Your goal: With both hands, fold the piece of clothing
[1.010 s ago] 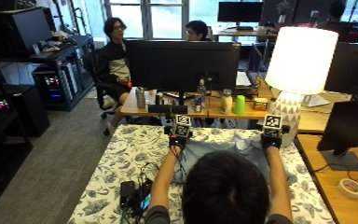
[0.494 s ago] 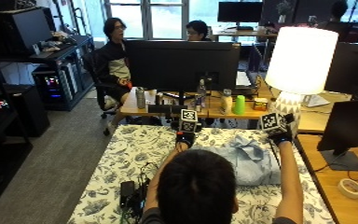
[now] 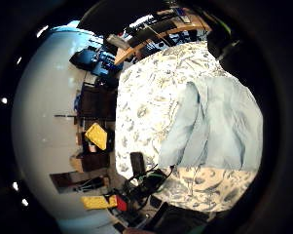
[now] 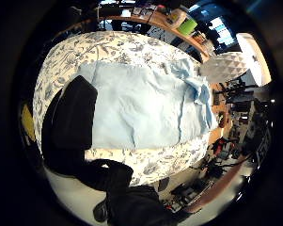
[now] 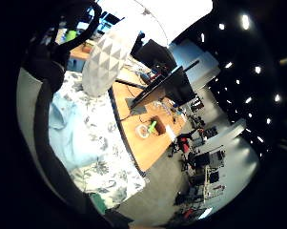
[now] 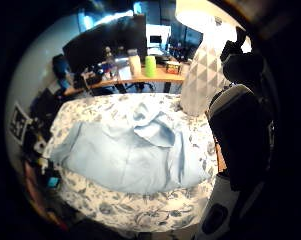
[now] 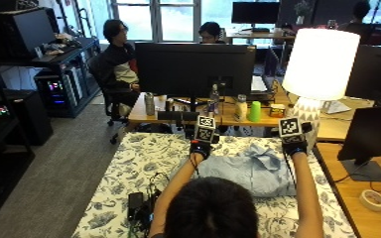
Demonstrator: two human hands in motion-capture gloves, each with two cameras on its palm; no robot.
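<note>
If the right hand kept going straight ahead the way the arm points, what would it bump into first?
Probably the white lamp: its patterned base stands just beyond the right hand, at the far edge of the floral table. Depth is unclear, so it might pass beside it.

garment: pale blue soft cloth garment [image 7: 256, 168], matt, creased and rumpled
table cover: white cloth with a grey-blue floral print [image 7: 138, 168], matt, lying smooth
gloves: black matt fabric glove on the left hand [image 7: 200, 148] and on the right hand [image 7: 295, 148]
lamp: white matt lampshade [image 7: 320, 64] over a white faceted base [image 6: 200, 75]
desk: light brown smooth wooden desktop [image 7: 375, 218]
monitor: black screen [image 7: 194, 69], faintly glossy
cup: green smooth plastic-looking cup [image 7: 254, 111]
</note>
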